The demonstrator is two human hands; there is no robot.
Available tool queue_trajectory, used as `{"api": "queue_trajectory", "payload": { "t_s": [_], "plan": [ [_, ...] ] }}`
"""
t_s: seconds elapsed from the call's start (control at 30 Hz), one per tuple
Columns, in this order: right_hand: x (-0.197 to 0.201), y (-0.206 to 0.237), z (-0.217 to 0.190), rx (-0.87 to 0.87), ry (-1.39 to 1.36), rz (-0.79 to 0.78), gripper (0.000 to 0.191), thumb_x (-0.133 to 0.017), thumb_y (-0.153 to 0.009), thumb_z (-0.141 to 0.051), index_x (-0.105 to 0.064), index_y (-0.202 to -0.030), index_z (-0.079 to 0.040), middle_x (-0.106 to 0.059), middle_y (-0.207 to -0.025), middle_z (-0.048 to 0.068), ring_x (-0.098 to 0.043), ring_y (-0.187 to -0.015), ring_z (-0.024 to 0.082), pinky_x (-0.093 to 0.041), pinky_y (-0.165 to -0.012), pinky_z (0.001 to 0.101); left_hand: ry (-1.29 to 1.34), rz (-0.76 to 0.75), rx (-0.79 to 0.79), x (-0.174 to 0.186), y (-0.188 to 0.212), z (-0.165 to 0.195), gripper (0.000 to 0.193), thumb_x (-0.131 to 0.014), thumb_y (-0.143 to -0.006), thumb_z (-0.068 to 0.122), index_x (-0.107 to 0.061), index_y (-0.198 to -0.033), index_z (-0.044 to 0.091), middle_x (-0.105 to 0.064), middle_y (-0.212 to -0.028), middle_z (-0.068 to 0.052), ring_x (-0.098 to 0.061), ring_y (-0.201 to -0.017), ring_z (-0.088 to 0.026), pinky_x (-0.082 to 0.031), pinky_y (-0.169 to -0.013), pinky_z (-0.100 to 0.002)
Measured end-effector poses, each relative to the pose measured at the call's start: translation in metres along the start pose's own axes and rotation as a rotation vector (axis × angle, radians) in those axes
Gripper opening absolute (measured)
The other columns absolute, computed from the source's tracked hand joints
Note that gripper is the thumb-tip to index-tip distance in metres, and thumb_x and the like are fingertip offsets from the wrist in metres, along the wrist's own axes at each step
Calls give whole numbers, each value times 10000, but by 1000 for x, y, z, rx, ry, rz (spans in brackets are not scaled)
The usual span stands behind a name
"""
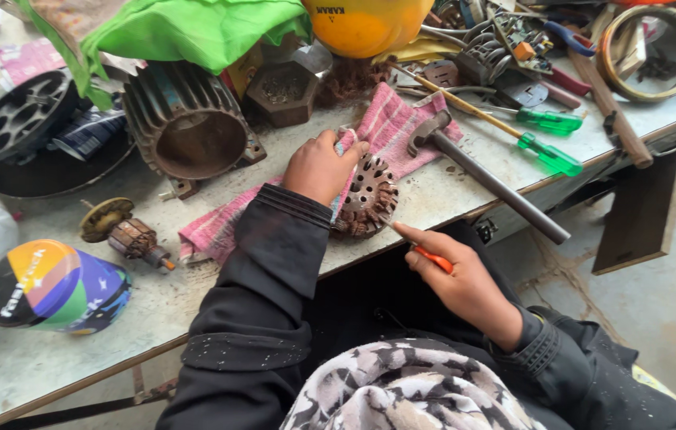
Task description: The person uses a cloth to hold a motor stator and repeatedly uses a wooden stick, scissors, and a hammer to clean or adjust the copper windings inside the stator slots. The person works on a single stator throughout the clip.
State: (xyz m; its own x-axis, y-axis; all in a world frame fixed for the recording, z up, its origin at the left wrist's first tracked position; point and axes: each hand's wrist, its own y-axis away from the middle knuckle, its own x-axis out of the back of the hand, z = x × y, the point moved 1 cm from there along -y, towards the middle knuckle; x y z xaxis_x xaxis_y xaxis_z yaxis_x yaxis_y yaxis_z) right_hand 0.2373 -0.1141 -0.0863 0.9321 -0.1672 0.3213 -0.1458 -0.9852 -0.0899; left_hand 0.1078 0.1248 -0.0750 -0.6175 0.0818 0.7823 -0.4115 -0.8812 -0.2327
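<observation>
My left hand (320,166) grips a round motor stator (368,197) with copper windings and holds it tilted on edge against a pink striped cloth (389,127) at the workbench's front edge. My right hand (457,279) is closed around a small orange-handled tool (433,259), with the index finger stretched toward the stator's lower right side. Both arms wear dark sleeves.
A hammer (481,171) lies right of the stator, with two green-handled screwdrivers (549,153) beyond it. A ribbed motor housing (187,119), a rotor (135,239), a colourful cap (55,287), a yellow helmet (366,24) and a green cloth (187,28) crowd the bench (59,350).
</observation>
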Motion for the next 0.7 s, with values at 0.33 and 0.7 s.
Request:
{"api": "queue_trajectory", "payload": {
  "t_s": [0.33,0.7],
  "plan": [
    [6,8,-32,193,373,121,492,-655,-918,-68,-608,-1401,-145,-640,-940,103,-660,-827,244,-525,-791,312,-14,-19,12,2,1,1,628,-679,-863,603,-698,-1040,1,-727,-997,-255,-693,-976,-419,-532,-852,-497],
    [8,28,-47,320,652,148,503,-707,-864,-121,-644,-1362,-145,-626,-865,86,-624,-741,282,-505,-662,383,-7,-31,31,4,3,3,641,-678,-850,619,-699,-1035,6,-724,-995,-249,-691,-972,-419,-530,-846,-496]
  ]
}}
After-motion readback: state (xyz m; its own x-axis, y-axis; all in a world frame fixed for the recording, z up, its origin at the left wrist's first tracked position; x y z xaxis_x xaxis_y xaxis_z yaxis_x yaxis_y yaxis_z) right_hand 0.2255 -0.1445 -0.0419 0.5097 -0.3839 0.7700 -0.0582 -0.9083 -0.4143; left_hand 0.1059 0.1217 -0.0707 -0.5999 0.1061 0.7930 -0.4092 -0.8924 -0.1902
